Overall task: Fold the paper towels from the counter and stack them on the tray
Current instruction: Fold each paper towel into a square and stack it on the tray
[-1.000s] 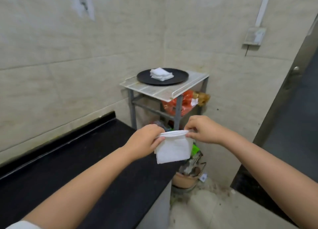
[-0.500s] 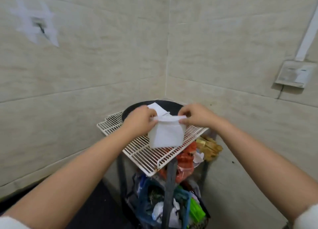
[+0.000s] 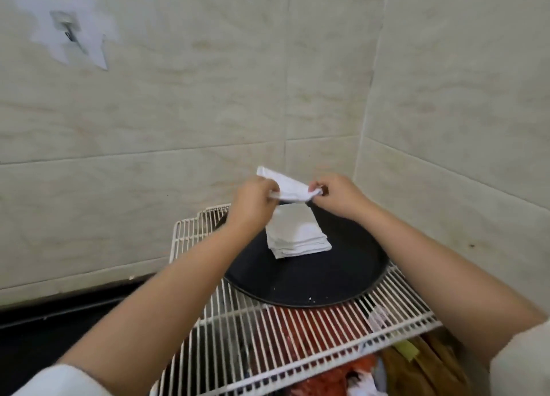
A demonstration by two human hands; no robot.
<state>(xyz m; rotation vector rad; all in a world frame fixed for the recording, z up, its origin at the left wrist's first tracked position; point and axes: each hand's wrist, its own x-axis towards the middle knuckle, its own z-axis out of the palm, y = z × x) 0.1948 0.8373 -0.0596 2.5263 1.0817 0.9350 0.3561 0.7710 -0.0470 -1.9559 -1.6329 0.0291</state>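
A folded white paper towel (image 3: 288,188) is held in the air between both hands, lying nearly flat above the tray. My left hand (image 3: 252,200) pinches its left edge and my right hand (image 3: 337,194) pinches its right edge. Directly below sits a stack of folded white paper towels (image 3: 297,235) on a round black tray (image 3: 327,276). The tray rests on a white wire rack (image 3: 268,336). My left forearm covers the tray's left rim.
Tiled walls meet in a corner just behind the rack. The black counter (image 3: 59,330) lies at the lower left. Red and brown bags (image 3: 387,369) and other clutter sit under the rack. An adhesive wall hook (image 3: 67,29) is at upper left.
The view has closed in on the rack. Both hands carried the folded towel from in front of the rack to above the stack on the tray, tipping it from hanging to nearly flat.
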